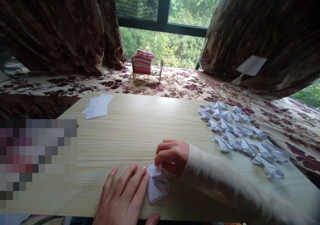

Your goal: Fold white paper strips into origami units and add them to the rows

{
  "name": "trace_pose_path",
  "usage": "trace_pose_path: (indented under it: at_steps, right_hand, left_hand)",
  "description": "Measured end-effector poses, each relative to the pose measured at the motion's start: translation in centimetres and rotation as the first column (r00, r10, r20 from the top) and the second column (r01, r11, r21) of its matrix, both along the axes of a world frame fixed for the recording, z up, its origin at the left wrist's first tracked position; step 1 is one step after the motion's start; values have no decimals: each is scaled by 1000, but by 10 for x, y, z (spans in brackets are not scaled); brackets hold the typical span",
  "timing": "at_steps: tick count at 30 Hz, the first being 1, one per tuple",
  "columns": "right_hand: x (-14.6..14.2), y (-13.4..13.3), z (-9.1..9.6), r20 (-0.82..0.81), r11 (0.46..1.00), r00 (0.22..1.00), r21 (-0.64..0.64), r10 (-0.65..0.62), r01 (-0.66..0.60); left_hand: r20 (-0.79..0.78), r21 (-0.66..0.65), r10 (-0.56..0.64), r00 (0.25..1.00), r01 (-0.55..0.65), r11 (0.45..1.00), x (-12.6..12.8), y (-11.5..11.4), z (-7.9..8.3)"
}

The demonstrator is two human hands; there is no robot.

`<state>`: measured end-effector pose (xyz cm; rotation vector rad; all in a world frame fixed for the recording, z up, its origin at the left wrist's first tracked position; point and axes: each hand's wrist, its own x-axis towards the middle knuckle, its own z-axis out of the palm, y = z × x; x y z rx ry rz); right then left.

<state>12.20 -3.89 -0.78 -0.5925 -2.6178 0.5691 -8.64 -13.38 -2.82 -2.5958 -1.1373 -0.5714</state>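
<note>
Fingers (135, 185) spread and pinch over a wooden table (125, 131), folded papers (223, 144) clustered along its right edge. The left hand (122, 198) lies flat, slightly splayed; the right hand (175, 153) grips, white sheets (97, 106) near the far left corner, the pinched creased paper (155, 193) by the near edge.

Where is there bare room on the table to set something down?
The table is bare in the middle, between the white sheets and the folded pieces, beyond the right hand. A smaller patch lies left of the left hand, before the pixelation. Crowded: right, under the pieces, and in front, where both hands touch a folded paper.
</note>
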Motion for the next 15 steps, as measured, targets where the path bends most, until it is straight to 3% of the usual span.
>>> trace_pose_path:
  at_steps: [4, 9, 15]
  right_hand:
    - [-3, -1, -1, 43, 1000, 999, 7, -29, 28]
    - [-4, -6, 5, 57, 994, 993, 36, -101, 99]
    - [5, -37, 23, -162, 950, 952, 130, -261, 282]
  left_hand:
    - [39, 43, -12, 999, 11, 999, 6, -4, -1]
    - [8, 38, -27, 1000, 27, 999, 17, -9, -14]
    - [137, 5, 50, 989, -51, 999, 25, -12, -23]
